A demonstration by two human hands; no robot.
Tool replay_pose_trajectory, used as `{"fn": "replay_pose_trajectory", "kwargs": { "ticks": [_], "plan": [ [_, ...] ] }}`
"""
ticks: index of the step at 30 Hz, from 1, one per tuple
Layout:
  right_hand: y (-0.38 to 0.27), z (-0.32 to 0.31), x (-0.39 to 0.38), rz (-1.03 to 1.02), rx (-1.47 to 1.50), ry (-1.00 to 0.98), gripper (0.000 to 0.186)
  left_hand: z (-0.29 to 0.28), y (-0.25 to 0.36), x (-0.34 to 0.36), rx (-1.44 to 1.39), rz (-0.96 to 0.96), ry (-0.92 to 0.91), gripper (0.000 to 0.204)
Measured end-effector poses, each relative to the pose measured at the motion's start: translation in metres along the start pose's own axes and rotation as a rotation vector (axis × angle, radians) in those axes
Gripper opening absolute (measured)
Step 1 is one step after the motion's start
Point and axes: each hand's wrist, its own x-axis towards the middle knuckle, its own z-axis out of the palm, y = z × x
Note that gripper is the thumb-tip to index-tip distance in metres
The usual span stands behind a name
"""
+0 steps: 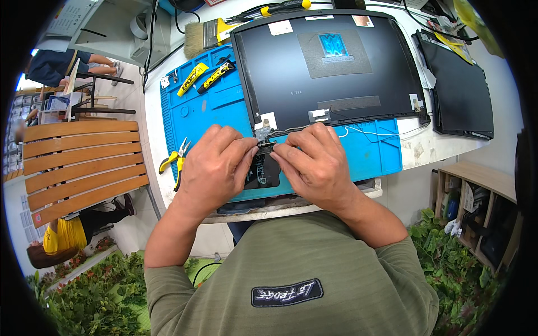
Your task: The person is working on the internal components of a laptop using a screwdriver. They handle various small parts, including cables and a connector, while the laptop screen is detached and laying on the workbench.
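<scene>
My left hand [212,162] and my right hand [316,161] meet at the near left corner of a dark laptop screen lid [274,70]. Between them is a small dark metal piece [265,149], which looks like a hinge; thumb and fingers of each hand pinch it from either side. Under the fingertips lies a flat black glossy rectangle [262,176] with light markings. Thin cables [364,132] run along the lid's near edge beside my right hand. Yellow-handled pliers [178,159] rest on the blue work mat [175,123], left of my left hand.
A yellow tube [193,79] and a black tube [216,77] lie on the mat. Behind them is a wide brush [203,38]. Another black laptop part [457,89] lies at the right. Leftward stand a slatted wooden bench [84,159] and a person in yellow [64,236].
</scene>
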Motion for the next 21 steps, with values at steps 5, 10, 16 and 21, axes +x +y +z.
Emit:
{"fn": "replay_pose_trajectory", "kwargs": {
  "ticks": [5, 10, 16, 21],
  "plan": [
    [0.001, 0.0009, 0.0001, -0.003, -0.001, 0.004, 0.023, -0.0011, -0.0018, 0.0045, 0.011, -0.019, 0.035, 0.019],
    [0.0012, 0.0002, -0.0005, -0.012, -0.006, -0.014, 0.017, -0.0024, 0.0014, 0.0039, 0.004, -0.031, -0.012, 0.016],
    [0.0014, -0.0004, 0.0, -0.018, -0.001, -0.012, 0.016, -0.0024, 0.0018, 0.0063, -0.032, -0.085, 0.008, 0.011],
    [0.0014, 0.0004, 0.0003, -0.013, 0.001, -0.008, 0.016, -0.0053, 0.0044, 0.007, -0.076, -0.134, 0.015, 0.008]
  ]
}}
